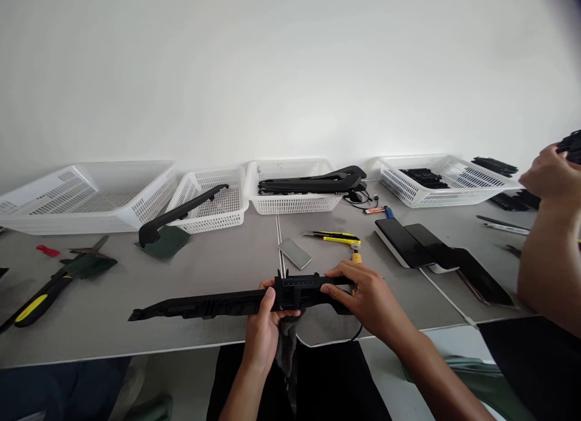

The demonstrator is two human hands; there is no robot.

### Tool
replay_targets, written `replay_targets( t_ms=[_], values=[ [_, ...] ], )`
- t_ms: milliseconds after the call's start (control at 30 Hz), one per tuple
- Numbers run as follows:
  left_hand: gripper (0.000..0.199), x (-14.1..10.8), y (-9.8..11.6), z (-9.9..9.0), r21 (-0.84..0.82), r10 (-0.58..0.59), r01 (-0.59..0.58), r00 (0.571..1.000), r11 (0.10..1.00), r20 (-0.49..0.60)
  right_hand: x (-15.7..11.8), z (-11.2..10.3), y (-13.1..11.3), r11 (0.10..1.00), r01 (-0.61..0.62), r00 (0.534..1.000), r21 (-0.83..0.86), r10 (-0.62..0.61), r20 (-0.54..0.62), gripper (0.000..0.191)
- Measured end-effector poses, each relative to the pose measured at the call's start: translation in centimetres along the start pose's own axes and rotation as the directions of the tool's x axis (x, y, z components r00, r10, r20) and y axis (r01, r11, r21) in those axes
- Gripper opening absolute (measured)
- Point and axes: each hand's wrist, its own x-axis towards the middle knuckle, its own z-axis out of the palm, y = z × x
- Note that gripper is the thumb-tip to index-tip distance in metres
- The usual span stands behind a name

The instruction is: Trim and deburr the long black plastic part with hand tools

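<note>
A long black plastic trim piece [200, 306] lies across my front, just above the table edge. My left hand [262, 330] is closed around its middle, thumb on the near face. In my right hand [363, 291] is a black vernier caliper [304, 282], gripped along its beam. The caliper lies lengthwise over the right part of the trim piece, with its jaws close to my left fingertips. Whether the jaws touch the plastic I cannot tell. Beyond my hands are a small grey rectangular block [295, 253] and a yellow-and-black utility knife [336, 236].
White baskets line the wall; one [295, 204] holds black trim pieces, another [436, 196] ribbed black parts. A trim piece [181, 214] leans on a basket. Phones [403, 242] lie right, scissors-like tools [45, 303] left. A co-worker's hand [551, 173] holds a black part.
</note>
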Motion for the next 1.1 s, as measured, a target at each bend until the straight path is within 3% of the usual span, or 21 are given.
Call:
replay_targets(
  t_ms=[533,700,833,967,1100],
  values=[
    [0.050,-0.1,0.1,0.2,0.008,-0.004,0.004,1.000,1.000,-0.007,0.0,0.0,-0.2,1.000,0.001,1.000,0.001,-0.001,-0.005,0.022],
    [0.041,0.2,-0.4,-0.7,-0.010,0.001,-0.001,0.999,1.000,0.035,0.1,-0.1,0.0,1.000,-0.007,1.000,0.013,0.007,-0.004,0.020],
    [0.036,0.2,-0.7,-1.2,-0.054,0.016,-0.008,0.987,0.999,0.157,0.3,-1.0,0.0,0.999,-0.025,0.999,0.048,0.026,-0.024,0.024],
    [0.034,0.1,-0.7,-1.1,-0.042,0.009,-0.001,0.981,0.999,0.196,0.5,-1.5,-1.1,0.995,-0.026,0.998,0.095,0.031,-0.059,0.023],
    [0.035,0.1,-1.2,-1.4,0.018,-0.111,0.110,0.975,0.994,0.191,0.7,0.0,-3.2,0.994,0.035,0.998,0.101,-0.031,-0.047,0.017]
  ],
)
